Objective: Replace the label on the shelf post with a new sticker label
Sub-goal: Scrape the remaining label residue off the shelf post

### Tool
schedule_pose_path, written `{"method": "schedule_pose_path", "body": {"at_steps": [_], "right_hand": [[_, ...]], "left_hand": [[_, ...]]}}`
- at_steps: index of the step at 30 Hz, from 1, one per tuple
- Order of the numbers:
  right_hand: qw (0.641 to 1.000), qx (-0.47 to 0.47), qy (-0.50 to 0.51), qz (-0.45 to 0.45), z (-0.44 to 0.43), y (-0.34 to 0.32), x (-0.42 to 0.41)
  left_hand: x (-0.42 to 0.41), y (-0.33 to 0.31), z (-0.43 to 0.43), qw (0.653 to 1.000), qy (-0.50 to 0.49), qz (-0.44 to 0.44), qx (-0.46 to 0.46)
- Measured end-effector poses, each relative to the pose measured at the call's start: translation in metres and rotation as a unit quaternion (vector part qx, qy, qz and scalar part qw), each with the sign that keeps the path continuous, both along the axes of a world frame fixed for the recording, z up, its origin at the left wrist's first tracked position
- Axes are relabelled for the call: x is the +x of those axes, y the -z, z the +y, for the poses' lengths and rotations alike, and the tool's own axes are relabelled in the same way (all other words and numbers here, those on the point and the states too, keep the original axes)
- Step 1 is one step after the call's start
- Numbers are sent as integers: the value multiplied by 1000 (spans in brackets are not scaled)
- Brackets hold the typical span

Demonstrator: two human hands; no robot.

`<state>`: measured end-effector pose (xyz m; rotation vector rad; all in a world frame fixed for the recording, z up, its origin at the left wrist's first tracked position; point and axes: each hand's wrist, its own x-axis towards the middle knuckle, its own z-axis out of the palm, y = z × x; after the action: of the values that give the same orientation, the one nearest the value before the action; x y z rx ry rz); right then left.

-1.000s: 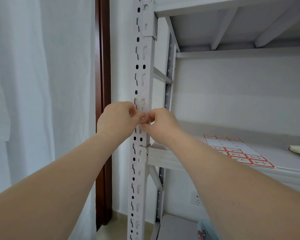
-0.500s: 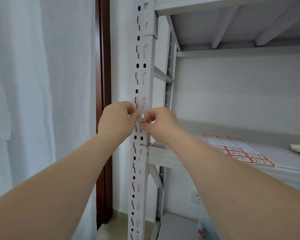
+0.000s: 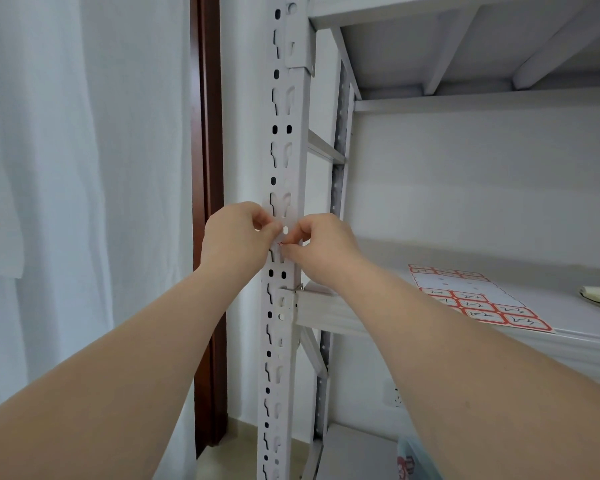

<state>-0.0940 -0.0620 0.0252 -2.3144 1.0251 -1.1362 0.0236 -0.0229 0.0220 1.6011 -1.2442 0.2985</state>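
Together, left hand [image 3: 237, 237] and right hand [image 3: 323, 248] in pinch on label [image 3: 280, 243] (red-edged) at post [image 3: 297, 140].

White perforated shelf post [image 3: 284, 150]; red-bordered sticker sheet [image 3: 478, 299].

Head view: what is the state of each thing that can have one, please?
Shelf post: upright.
Label: on the shelf post, mostly hidden, a red edge showing between the fingertips.
Left hand: fingers curled, pinching at the label.
Right hand: fingers curled, pinching at the label.
Sticker sheet: flat on the shelf, some labels already gone.
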Motion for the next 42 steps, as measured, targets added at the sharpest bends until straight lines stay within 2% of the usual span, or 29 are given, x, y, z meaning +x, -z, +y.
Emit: {"method": "schedule_pose_path", "body": {"at_steps": [19,42], "right_hand": [[1000,9,-4,-11,-3,2,1],[1000,13,-5,-18,-3,2,1]], "left_hand": [[-3,0,4,999,15,44,-12],[-6,1,6,999,11,32,-12]]}}
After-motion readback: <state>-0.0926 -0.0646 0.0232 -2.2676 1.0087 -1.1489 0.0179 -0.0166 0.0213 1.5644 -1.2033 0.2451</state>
